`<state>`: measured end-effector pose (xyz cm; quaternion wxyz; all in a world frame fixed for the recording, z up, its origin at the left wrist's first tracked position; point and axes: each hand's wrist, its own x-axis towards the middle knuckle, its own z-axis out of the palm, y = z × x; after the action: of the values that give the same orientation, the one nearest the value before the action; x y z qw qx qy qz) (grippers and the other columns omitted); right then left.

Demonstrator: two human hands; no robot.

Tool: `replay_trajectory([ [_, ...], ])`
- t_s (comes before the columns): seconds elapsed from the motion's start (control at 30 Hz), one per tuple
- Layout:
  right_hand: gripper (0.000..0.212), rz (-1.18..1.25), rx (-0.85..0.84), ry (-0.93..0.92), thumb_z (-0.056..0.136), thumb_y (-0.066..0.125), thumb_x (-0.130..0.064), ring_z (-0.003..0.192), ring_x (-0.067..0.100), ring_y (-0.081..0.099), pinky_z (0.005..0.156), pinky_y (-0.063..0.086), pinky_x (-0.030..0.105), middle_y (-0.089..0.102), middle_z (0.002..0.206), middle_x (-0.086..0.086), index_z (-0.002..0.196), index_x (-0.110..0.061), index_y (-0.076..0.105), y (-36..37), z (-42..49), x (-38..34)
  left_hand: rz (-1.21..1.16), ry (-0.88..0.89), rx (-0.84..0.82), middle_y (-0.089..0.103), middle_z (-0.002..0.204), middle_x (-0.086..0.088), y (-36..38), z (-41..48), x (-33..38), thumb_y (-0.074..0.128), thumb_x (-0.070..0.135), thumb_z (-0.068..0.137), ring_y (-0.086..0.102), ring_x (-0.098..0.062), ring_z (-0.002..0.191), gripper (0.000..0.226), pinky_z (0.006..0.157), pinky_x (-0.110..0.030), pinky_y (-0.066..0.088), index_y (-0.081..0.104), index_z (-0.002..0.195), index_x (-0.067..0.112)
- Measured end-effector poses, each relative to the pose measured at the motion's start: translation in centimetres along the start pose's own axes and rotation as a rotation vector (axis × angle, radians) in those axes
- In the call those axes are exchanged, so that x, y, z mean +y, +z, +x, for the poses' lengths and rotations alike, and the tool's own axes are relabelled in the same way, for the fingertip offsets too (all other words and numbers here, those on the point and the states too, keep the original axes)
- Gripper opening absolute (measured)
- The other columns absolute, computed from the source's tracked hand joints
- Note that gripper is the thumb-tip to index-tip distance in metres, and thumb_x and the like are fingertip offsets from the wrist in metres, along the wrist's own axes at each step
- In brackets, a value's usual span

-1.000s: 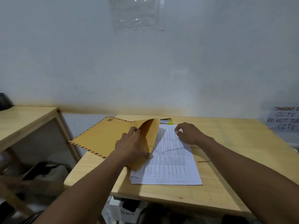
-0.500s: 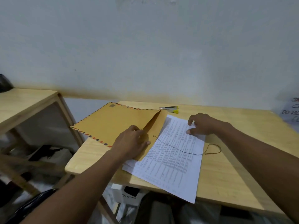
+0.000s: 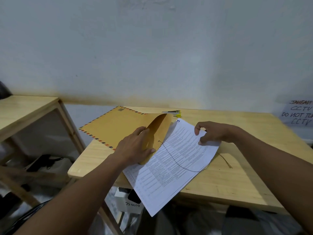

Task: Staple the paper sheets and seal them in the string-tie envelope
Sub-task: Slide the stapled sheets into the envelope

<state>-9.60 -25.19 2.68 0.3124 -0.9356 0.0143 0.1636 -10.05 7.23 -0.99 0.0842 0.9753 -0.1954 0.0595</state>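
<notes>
A brown string-tie envelope (image 3: 116,128) with a striped airmail border lies on the wooden table (image 3: 237,175), its flap turned up. My left hand (image 3: 135,146) presses flat on the envelope near its flap. A stack of printed paper sheets (image 3: 172,165) lies tilted beside the envelope, its near corner hanging over the table's front edge. My right hand (image 3: 210,133) pinches the far right edge of the sheets. The envelope's dark string (image 3: 174,160) trails loosely across the paper. A yellow and silver stapler (image 3: 172,113) rests at the back, by the wall.
A second wooden table (image 3: 25,107) stands to the left, with a gap between the two. Under the tables are a white box (image 3: 130,200) and dark items. A handwritten notice (image 3: 299,114) hangs at the right. The wall runs close behind.
The paper stack has turned clockwise and slid toward me, so its corner now overhangs the table edge. My right hand moved right and took hold of the sheets' edge. My left hand stayed on the envelope.
</notes>
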Motion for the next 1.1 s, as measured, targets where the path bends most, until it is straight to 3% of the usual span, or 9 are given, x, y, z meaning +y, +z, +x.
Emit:
replay_trajectory([
  [0.07,0.028,0.057,-0.031,0.015,0.081,0.069,-0.01,0.08,0.022,0.055,0.064,0.043,0.029,0.055,0.103,-0.001,0.101,-0.028,0.062,-0.5,-0.9,0.4,-0.008,0.019,-0.023,0.021,0.167,0.009,-0.1,0.2,-0.2,0.062,0.067,0.086,0.051,-0.027,0.135,0.092,0.097,-0.044,0.055,0.023,0.159,0.027],
  [0.2,0.032,0.186,-0.086,0.074,0.086,0.064,0.0,0.116,0.037,0.064,0.086,0.058,0.043,0.058,0.127,-0.001,0.109,-0.021,0.07,-2.3,-2.6,1.2,-0.02,0.016,-0.043,0.019,0.167,0.01,-0.5,0.8,-0.1,0.066,0.071,0.08,0.044,-0.024,0.141,0.103,0.103,-0.043,0.051,0.019,0.161,0.027],
  [0.3,0.032,0.213,-0.087,0.099,0.09,0.06,0.004,0.113,0.036,0.067,0.093,0.057,0.048,0.065,0.127,0.009,0.109,-0.017,0.075,-4.0,-3.8,2.4,-0.015,-0.018,-0.046,0.017,0.167,0.01,-0.9,1.4,0.3,0.069,0.075,0.074,0.043,-0.023,0.142,0.115,0.102,-0.043,0.05,0.015,0.161,0.024],
  [0.4,0.036,0.281,0.065,0.105,0.089,0.059,0.006,0.109,0.033,0.068,0.087,0.06,0.044,0.066,0.125,0.013,0.105,-0.02,0.079,-5.7,-5.1,3.8,-0.027,-0.068,-0.027,0.016,0.167,0.008,-1.3,2.0,0.5,0.074,0.075,0.068,0.044,-0.026,0.141,0.123,0.1,-0.045,0.051,0.014,0.161,0.022],
  [0.5,0.038,0.34,0.243,0.104,0.09,0.06,0.005,0.094,0.027,0.065,0.065,0.057,0.03,0.063,0.128,0.014,0.106,-0.024,0.078,-7.5,-6.6,4.8,-0.031,-0.122,-0.003,0.017,0.167,0.006,-1.3,2.6,0.7,0.077,0.074,0.065,0.045,-0.027,0.139,0.125,0.1,-0.045,0.051,0.016,0.16,0.02],
  [0.57,0.037,0.483,0.33,0.127,0.092,0.059,0.006,0.089,0.026,0.06,0.057,0.055,0.03,0.059,0.13,0.016,0.112,-0.02,0.075,-8.4,-8.1,5.2,-0.031,-0.149,0.003,0.019,0.166,0.003,-1.2,3.1,0.9,0.079,0.074,0.063,0.044,-0.028,0.14,0.126,0.1,-0.045,0.052,0.017,0.159,0.019],
  [0.87,0.04,0.834,0.676,0.007,0.091,0.054,0.011,0.094,0.026,0.06,0.048,0.057,0.024,0.052,0.138,0.015,0.115,-0.015,0.072,-9.2,-11.6,5.0,-0.021,-0.15,-0.005,0.031,0.16,-0.002,-1.5,4.6,3.4,0.084,0.071,0.058,0.049,-0.031,0.134,0.122,0.094,-0.045,0.053,0.029,0.152,0.015],
  [0.97,0.04,0.884,0.677,-0.019,0.091,0.053,0.01,0.09,0.019,0.06,0.048,0.055,0.023,0.052,0.136,0.013,0.116,-0.016,0.071,-9.2,-12.3,4.5,-0.022,-0.156,0.005,0.032,0.159,-0.002,-1.4,4.5,3.9,0.084,0.071,0.055,0.05,-0.032,0.133,0.123,0.095,-0.047,0.052,0.031,0.151,0.015],
  [1.1,0.041,0.792,0.521,0.002,0.093,0.05,0.011,0.086,0.021,0.059,0.048,0.057,0.023,0.053,0.13,0.011,0.12,-0.013,0.07,-7.7,-12.0,3.2,-0.044,-0.139,0.01,0.033,0.158,-0.001,-1.4,4.2,4.1,0.085,0.068,0.055,0.05,-0.031,0.133,0.119,0.095,-0.046,0.053,0.033,0.15,0.018],
])
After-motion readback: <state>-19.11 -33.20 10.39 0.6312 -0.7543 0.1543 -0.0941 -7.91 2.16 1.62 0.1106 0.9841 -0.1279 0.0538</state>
